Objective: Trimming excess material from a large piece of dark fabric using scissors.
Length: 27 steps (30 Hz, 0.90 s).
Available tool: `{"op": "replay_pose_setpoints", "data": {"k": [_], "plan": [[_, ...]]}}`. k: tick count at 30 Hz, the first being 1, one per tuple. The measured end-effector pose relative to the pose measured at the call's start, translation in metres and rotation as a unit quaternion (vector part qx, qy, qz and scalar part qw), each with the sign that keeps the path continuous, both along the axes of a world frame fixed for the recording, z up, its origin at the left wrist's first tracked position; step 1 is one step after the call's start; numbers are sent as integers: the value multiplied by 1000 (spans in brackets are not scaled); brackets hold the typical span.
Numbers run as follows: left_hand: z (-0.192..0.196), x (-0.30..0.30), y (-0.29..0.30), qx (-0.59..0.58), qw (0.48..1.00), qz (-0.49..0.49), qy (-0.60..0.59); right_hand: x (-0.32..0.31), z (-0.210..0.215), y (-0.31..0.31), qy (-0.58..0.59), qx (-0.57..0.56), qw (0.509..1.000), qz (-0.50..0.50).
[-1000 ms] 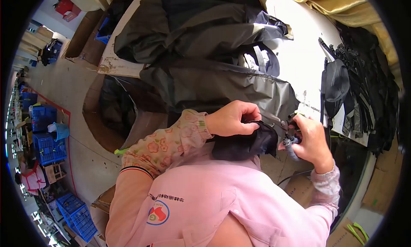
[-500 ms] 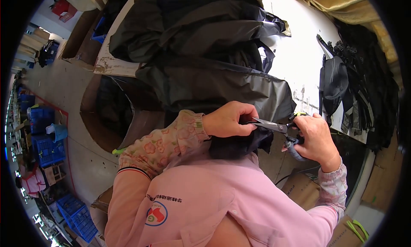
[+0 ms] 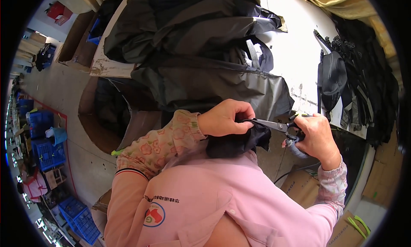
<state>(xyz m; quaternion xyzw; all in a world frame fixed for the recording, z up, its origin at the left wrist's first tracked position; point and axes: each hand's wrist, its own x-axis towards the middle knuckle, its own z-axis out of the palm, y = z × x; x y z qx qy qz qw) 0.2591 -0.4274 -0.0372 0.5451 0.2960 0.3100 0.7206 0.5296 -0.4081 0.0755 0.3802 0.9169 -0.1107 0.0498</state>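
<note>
My left hand (image 3: 227, 118) pinches the edge of a piece of black fabric (image 3: 229, 147) between thumb and fingers, and the rest hangs down in front of my body. From the right, my right hand (image 3: 316, 135) grips a pair of scissors (image 3: 274, 125) with wrapped handles. The blades point left and their tips reach the fabric edge beside my left fingertips. Exactly what lies between the blades is too small to tell. Just beyond both hands, a large pile of dark fabric (image 3: 201, 82) covers much of the white table (image 3: 291, 54).
Black straps with buckles (image 3: 355, 75) and a black mesh pouch (image 3: 334, 80) lie at the table's right side. An open cardboard box (image 3: 87, 118) with dark material stands left of the table. Blue crates (image 3: 49, 152) line the far left. Flat cardboard (image 3: 302, 185) lies low on the right.
The scissor blades look closer together, and their tips sit right at the fabric edge. My left hand has shifted slightly left. A grey strap shows more in the pile.
</note>
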Motion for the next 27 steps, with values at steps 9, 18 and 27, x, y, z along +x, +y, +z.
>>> {"op": "replay_pose_setpoints", "data": {"k": [9,18,27], "plan": [[-6,-6,0,344,927,21,146,12,-23,6,78,-2,990,-115],[-78,-129,-67,353,784,25,511,-23,-74,51,272,-57,943,-182],[-62,-450,-194,50,526,349,774,-110,-70,151,468,5,867,-169]]}}
